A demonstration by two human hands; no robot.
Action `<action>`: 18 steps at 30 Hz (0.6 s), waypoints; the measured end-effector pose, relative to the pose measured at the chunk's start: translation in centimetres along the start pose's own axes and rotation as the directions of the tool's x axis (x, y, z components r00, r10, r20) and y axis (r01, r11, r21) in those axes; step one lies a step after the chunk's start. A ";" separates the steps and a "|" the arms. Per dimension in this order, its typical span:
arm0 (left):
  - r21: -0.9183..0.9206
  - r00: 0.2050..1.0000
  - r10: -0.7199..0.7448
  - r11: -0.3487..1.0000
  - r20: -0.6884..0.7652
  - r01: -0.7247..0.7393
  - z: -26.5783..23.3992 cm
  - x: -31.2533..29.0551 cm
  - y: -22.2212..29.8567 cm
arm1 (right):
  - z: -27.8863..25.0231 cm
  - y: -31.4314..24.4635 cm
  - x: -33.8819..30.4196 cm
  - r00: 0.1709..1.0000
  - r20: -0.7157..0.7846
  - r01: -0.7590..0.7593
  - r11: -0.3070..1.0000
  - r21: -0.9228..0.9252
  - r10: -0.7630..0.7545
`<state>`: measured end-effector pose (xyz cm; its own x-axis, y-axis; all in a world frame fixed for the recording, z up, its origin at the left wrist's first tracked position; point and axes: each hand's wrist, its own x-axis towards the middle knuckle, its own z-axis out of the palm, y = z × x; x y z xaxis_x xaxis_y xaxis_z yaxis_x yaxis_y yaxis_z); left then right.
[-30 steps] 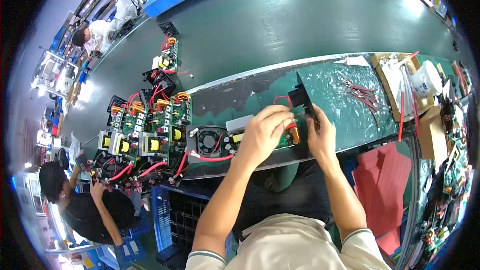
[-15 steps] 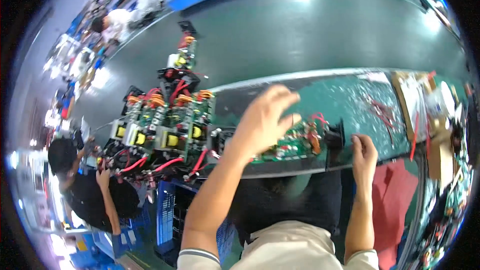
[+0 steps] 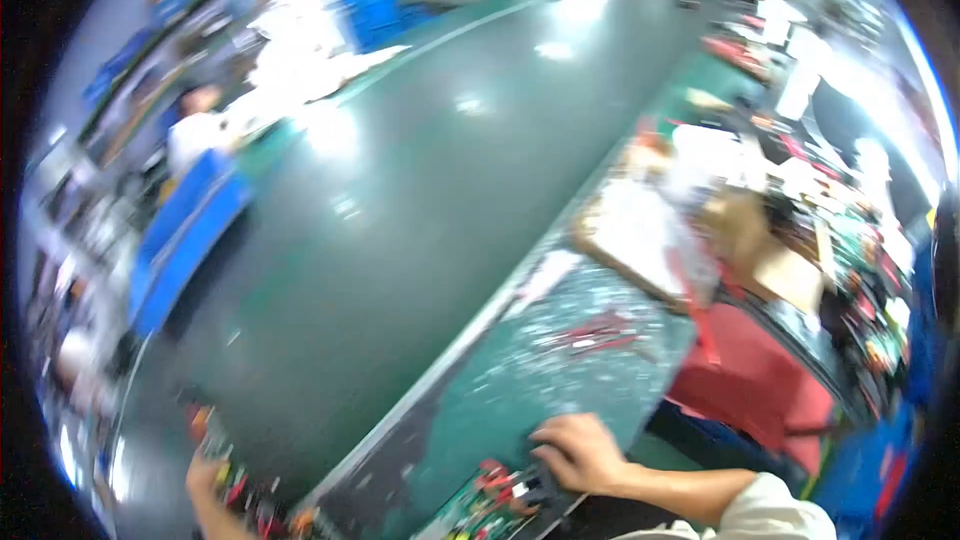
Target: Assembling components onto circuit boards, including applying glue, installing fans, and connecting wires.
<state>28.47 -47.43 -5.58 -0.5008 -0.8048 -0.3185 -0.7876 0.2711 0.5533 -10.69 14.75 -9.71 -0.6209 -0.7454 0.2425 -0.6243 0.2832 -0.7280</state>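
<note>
My right hand (image 3: 582, 452) is at the lower middle, its fingers curled over the black end piece (image 3: 541, 488) of a green circuit board (image 3: 470, 515). The board carries red and white parts and is cut off by the lower edge. At the lower left my left hand (image 3: 203, 478) is stretched out over the dark belt. It is against another circuit board assembly (image 3: 213, 437) with orange and yellow parts; blur hides how its fingers lie. More board parts (image 3: 268, 515) with red wires lie right of that hand, partly out of view.
Red wires (image 3: 595, 335) lie on the green worktop beyond my right hand. A white-topped shallow box (image 3: 635, 235) and a brown carton (image 3: 745, 240) stand farther right, above a red cloth (image 3: 755, 380). A long blue bin (image 3: 190, 240) stands at the left, near a person in white (image 3: 195, 135).
The view has swung right, so the board cluster has mostly left the picture. My left hand has moved from above the near board to the assembly on the belt. My right hand has reached the black end piece.
</note>
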 end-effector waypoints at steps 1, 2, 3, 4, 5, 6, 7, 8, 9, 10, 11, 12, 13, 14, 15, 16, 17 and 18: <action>-0.217 0.992 -0.099 0.969 0.080 0.114 0.9 2.7 -0.2 | 0.1 -0.2 0.2 1.000 -0.014 -0.014 0.999 0.052 0.015; -0.214 0.992 -0.085 0.971 0.093 0.103 -2.6 7.0 -3.0 | -0.1 -0.8 0.5 1.000 0.011 0.018 0.998 0.063 -0.018; -0.128 1.000 0.018 0.992 0.003 -0.018 -4.9 11.2 -3.1 | -0.1 -1.2 0.6 1.000 0.027 0.013 0.996 0.091 -0.016; -0.029 0.989 0.117 0.992 -0.088 -0.120 -7.0 13.8 -3.4 | -0.1 -0.9 0.3 0.999 -0.008 0.041 0.994 0.103 -0.040; 0.068 0.961 0.223 0.974 -0.164 -0.215 -7.6 16.4 -3.1 | 0.0 -0.9 0.3 0.999 -0.025 0.028 0.997 0.078 -0.026; 0.171 0.916 0.321 0.943 -0.241 -0.285 -8.3 17.3 -2.8 | -0.1 -0.9 0.5 0.999 -0.033 0.025 0.998 0.062 -0.023; 0.290 0.856 0.411 0.900 -0.313 -0.326 -9.6 16.5 -2.8 | -0.4 -0.7 0.7 0.999 -0.027 0.028 0.996 0.081 -0.026; 0.412 0.786 0.493 0.847 -0.373 -0.335 -11.2 14.3 -3.2 | -0.8 -0.6 0.9 0.999 -0.018 0.028 0.996 0.090 -0.027; 0.541 0.707 0.573 0.780 -0.415 -0.315 -13.3 10.9 -3.4 | -1.3 -0.4 1.0 0.999 -0.007 0.034 0.993 0.112 -0.034; 0.562 0.663 0.623 0.748 -0.414 -0.351 -3.1 17.4 4.4 | -0.2 -1.2 1.9 0.999 0.016 -0.036 0.999 -0.009 0.036; 0.567 0.702 0.575 0.770 -0.419 -0.292 -0.4 17.6 12.7 | -0.7 -1.2 1.9 0.999 0.002 -0.043 0.998 -0.042 0.043; 0.500 0.743 0.561 0.791 -0.364 -0.352 1.5 15.6 21.5 | -1.1 -1.3 1.8 0.999 -0.008 -0.034 0.998 -0.057 0.033; 0.357 0.805 0.538 0.825 -0.252 -0.439 0.4 14.1 25.6 | -1.1 -1.5 1.8 1.000 -0.013 -0.014 1.000 -0.022 0.014; 0.472 0.687 0.681 0.706 -0.251 -0.528 1.5 14.3 29.0 | -1.1 -1.4 1.8 1.000 0.002 0.003 1.000 -0.016 -0.003; 0.409 0.761 0.622 0.753 -0.184 -0.516 5.4 13.8 35.8 | -1.2 -1.4 1.7 1.000 -0.002 -0.012 1.000 -0.015 0.012; 0.385 0.673 0.724 0.671 -0.153 -0.634 9.5 13.0 41.2 | -1.2 -1.2 1.5 1.000 -0.010 -0.022 1.000 -0.016 0.022; 0.169 0.680 0.731 0.678 -0.052 -0.715 13.2 12.0 46.2 | -1.3 -0.9 1.2 1.000 0.003 -0.009 1.000 -0.013 0.009; 0.244 0.705 0.707 0.696 -0.066 -0.675 16.2 13.1 48.7 | -1.2 -1.0 0.9 1.000 -0.024 -0.004 1.000 0.013 0.004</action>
<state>-22.24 -36.25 4.75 -0.8858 -0.4101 0.2171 -0.2975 0.8610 0.4126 -11.20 14.52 -8.03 -0.6345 -0.7297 0.2549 -0.6156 0.2778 -0.7374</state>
